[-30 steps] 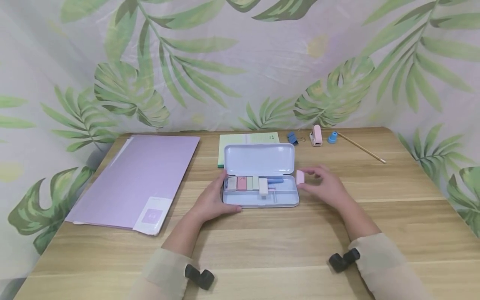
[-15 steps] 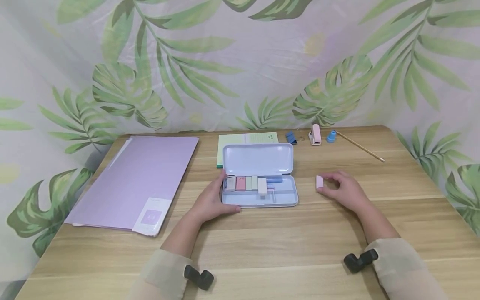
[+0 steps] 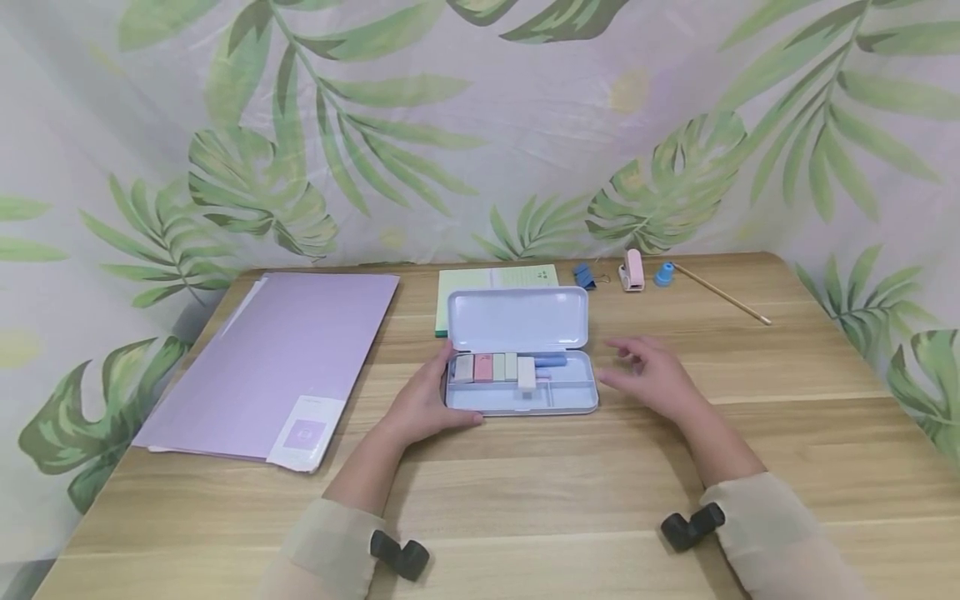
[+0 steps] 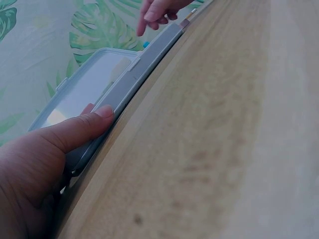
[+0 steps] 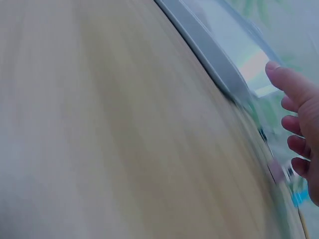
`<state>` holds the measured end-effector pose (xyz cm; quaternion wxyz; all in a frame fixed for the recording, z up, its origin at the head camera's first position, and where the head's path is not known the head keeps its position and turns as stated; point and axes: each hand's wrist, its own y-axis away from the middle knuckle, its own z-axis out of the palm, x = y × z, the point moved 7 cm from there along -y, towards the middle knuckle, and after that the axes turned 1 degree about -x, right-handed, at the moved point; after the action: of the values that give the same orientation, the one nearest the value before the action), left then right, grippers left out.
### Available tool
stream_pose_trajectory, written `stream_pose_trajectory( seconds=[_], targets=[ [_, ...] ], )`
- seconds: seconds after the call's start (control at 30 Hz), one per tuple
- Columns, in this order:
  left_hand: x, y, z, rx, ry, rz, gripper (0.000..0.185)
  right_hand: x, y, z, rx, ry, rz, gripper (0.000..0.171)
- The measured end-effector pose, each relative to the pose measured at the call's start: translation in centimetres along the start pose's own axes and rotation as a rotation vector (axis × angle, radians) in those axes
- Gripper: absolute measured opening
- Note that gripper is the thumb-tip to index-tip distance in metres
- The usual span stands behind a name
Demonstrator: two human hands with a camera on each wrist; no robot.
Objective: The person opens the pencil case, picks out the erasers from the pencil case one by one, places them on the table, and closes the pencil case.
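Observation:
A pale blue pencil case [image 3: 573,397] lies with its lid raised on the table. My left hand [image 3: 420,396] holds its left end, thumb along the front edge [image 4: 82,132]. Inside are a grey block [image 3: 464,367], a pink block [image 3: 483,367], green blocks [image 3: 506,367], a white block [image 3: 527,372] and a blue pen-like stick [image 3: 552,362]. My right hand [image 3: 652,375] hovers just off the case's right end, thumb and finger apart, nothing between them [image 5: 301,109]. A small pinkish block [image 4: 185,23] shows past the case's far end in the left wrist view; the right hand hides that spot from the head.
Purple folders [image 3: 292,350] lie at left. A green notepad [image 3: 495,277] sits behind the lid. Along the back stand a blue binder clip [image 3: 585,277], a pink stapler [image 3: 632,271], a blue cone-shaped piece [image 3: 664,274] and a pencil [image 3: 723,295].
My right hand carried a small pink block away rightward, let go of it, and has come back left beside the case with its fingers free. The left hand stays put.

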<state>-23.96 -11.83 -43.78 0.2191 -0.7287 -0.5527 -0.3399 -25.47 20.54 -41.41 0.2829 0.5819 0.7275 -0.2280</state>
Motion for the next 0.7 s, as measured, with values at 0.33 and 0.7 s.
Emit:
stream_pose_trajectory(
  seconds=[0.33, 0.7],
  targets=[
    [0.0, 0.1, 0.0, 0.000, 0.000, -0.005, 0.129, -5.7, -1.9, 4.8, -0.102, 0.069, -0.143, 0.066],
    [0.1, 0.1, -0.1, -0.009, 0.009, -0.007, 0.128, -7.0, -2.8, 6.8, -0.134, 0.174, -0.132, 0.069]
  ],
)
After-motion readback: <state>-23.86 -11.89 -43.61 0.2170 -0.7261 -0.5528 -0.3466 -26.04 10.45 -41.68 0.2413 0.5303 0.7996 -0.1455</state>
